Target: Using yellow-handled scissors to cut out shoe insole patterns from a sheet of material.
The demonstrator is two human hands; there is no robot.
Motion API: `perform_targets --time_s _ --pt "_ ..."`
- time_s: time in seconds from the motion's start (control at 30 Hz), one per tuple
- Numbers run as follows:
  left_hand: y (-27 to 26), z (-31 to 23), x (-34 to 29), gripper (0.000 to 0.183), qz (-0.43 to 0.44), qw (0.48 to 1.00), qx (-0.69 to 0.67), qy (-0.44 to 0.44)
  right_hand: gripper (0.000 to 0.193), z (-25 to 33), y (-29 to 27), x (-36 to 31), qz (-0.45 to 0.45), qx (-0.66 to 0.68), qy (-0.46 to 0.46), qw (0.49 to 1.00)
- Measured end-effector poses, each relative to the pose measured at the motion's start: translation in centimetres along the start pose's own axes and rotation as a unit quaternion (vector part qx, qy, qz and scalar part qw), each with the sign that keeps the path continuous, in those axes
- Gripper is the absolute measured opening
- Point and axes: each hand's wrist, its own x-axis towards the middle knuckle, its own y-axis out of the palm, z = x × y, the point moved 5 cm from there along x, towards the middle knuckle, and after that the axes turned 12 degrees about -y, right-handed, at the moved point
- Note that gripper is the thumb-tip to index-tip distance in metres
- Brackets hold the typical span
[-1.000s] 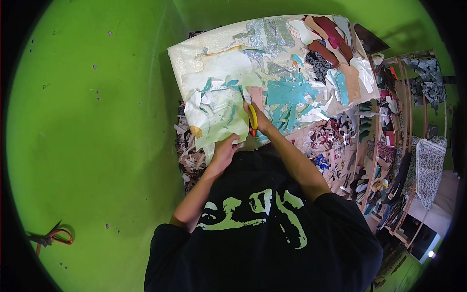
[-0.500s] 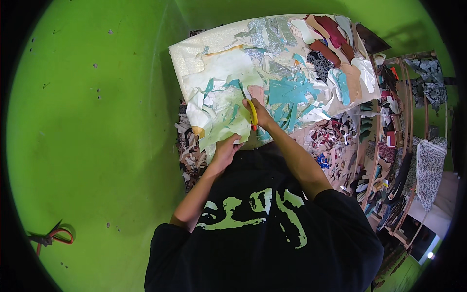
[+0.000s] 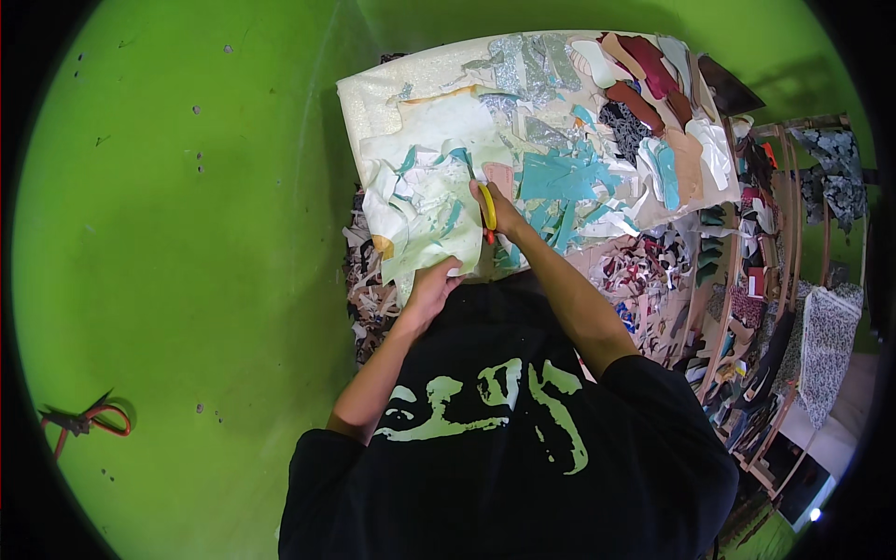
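Note:
My left hand [image 3: 432, 287] pinches the near edge of a pale green sheet [image 3: 455, 250], thumb on top. The sheet lies over a white, crumpled piece [image 3: 376, 198] at the table's left part. My right hand [image 3: 505, 211] is closed round the scissors [image 3: 488, 207], which have a yellow handle with a red part at the near end. Their blades point away from me along the sheet's right edge; the tips are hard to make out. Teal offcuts [image 3: 457, 217] rest on the sheet, and a larger teal piece [image 3: 560, 177] lies right of my right hand.
The table [image 3: 369, 103] also bears maroon, brown and tan pieces [image 3: 658, 79] at the far right. Heaps of scraps [image 3: 644, 271] sit below its near and left edges. A wooden rack [image 3: 728, 308] with materials stands at right. Red-handled shears [image 3: 79, 423] hang on the green wall.
The view has shifted a little, so the table appears slightly farther right and lower. The scissors have turned slightly in my right hand; my left hand keeps its grip on the sheet.

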Motion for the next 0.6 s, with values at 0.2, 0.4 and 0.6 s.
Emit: perform_targets --time_s 0.2,0.4,0.6 --pt "1.1 0.9 -0.2 0.029 -0.025 0.999 -0.032 0.014 0.081 1.0 -1.4 2.6 -0.051 -0.024 -0.119 0.991" --pt "1.2 1.4 -0.4 0.032 -0.070 0.996 -0.058 0.018 0.083 2.2 -1.3 1.5 0.035 -0.036 -0.060 0.997" --pt "3.4 1.1 -1.4 0.035 -0.117 0.993 -0.018 -0.023 0.079 -0.9 -3.0 5.9 -0.052 -0.066 -0.143 0.986"
